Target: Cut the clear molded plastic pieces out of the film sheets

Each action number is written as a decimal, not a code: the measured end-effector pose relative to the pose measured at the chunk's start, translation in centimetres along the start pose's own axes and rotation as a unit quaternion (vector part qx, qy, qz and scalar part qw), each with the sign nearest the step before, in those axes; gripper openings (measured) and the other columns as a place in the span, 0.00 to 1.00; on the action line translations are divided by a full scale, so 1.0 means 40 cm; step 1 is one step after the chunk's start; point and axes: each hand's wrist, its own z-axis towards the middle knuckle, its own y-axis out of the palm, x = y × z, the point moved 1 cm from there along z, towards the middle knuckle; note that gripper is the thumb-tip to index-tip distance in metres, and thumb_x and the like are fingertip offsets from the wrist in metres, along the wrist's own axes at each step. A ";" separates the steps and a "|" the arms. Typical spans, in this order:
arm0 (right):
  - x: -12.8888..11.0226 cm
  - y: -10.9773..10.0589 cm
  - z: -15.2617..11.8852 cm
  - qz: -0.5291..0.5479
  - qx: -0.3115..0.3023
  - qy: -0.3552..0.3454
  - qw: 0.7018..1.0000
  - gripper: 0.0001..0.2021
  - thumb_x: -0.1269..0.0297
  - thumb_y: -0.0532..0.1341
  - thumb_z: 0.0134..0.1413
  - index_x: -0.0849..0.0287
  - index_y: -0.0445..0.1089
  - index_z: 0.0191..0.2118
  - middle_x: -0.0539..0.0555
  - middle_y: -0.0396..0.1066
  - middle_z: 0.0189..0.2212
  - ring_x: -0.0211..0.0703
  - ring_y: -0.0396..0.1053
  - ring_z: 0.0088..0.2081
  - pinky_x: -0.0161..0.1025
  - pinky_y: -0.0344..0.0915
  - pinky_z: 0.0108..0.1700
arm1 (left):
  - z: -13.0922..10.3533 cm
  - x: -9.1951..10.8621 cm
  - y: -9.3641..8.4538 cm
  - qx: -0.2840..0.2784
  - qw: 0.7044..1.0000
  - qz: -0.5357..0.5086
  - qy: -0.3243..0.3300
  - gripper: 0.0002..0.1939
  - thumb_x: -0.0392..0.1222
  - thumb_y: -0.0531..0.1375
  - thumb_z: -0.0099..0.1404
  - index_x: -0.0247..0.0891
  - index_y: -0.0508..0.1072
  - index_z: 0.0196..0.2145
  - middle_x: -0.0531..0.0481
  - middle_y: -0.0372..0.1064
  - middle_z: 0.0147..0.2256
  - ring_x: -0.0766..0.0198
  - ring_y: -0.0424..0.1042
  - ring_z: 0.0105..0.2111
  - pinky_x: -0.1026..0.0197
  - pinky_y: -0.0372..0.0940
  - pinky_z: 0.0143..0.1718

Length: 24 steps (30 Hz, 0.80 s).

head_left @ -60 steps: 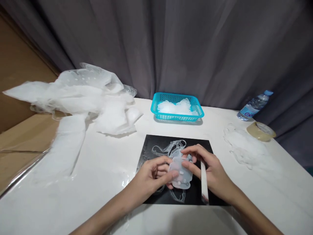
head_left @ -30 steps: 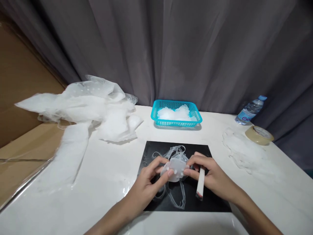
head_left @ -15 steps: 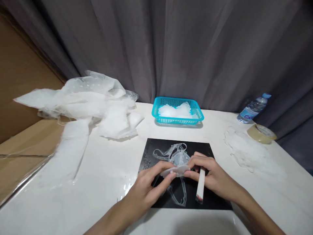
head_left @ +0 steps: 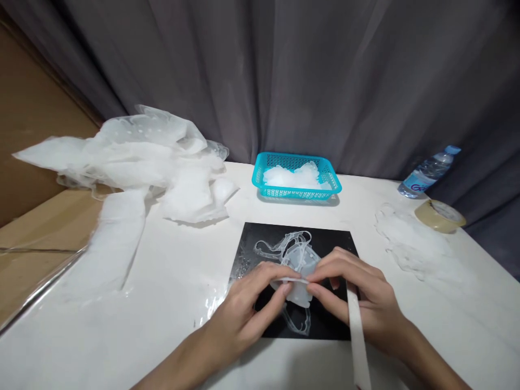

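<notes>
Between my hands is a thin, translucent white plastic piece [head_left: 296, 281], seen almost edge-on. My left hand [head_left: 255, 298] pinches its left side with thumb and forefinger. At its right end the thumb and forefinger of my right hand [head_left: 361, 290] are closed on it. A flat white stick-like tool [head_left: 357, 341] also sits in my right hand, pointing towards me; its upper end is hidden by the fingers. Beneath lies a black mat [head_left: 254, 244] with clear plastic strips [head_left: 300, 327] and another pale plastic piece [head_left: 303, 254] on it.
A blue basket [head_left: 300, 193] holding white pieces stands behind the mat. Translucent white sheets [head_left: 142, 162] pile up at the left, by a cardboard box [head_left: 44, 216]. To the right are white film-like pieces [head_left: 418, 244], a tape roll [head_left: 441, 215] and a water bottle [head_left: 428, 173].
The plastic piece has been tilted until it shows nearly edge-on. My right hand has turned and shifted slightly right, swinging the white tool's lower end right and towards me.
</notes>
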 end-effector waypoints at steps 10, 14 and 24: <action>-0.026 -0.006 0.009 0.032 -0.055 0.050 0.997 0.05 0.72 0.65 0.61 0.56 0.75 0.34 0.49 0.70 0.25 0.39 0.66 0.29 0.37 0.64 0.33 | -0.011 0.012 0.006 -0.003 0.999 -0.006 -0.040 0.11 0.32 0.59 0.76 0.47 0.71 0.51 0.56 0.76 0.41 0.69 0.76 0.40 0.71 0.68 0.44; -0.021 -0.007 0.003 0.060 -0.061 0.112 0.990 0.04 0.70 0.64 0.63 0.57 0.75 0.35 0.47 0.66 0.25 0.36 0.65 0.28 0.34 0.63 0.32 | -0.006 0.016 0.002 -0.019 0.999 -0.011 -0.039 0.12 0.31 0.58 0.77 0.48 0.72 0.51 0.56 0.76 0.43 0.69 0.76 0.42 0.71 0.68 0.47; -0.019 -0.010 0.008 0.141 -0.082 0.199 0.966 0.04 0.68 0.66 0.62 0.57 0.79 0.37 0.48 0.74 0.25 0.35 0.65 0.26 0.32 0.63 0.29 | -0.030 -0.004 0.008 -0.042 0.996 -0.073 -0.023 0.14 0.32 0.59 0.77 0.49 0.65 0.53 0.53 0.73 0.44 0.66 0.77 0.44 0.67 0.71 0.48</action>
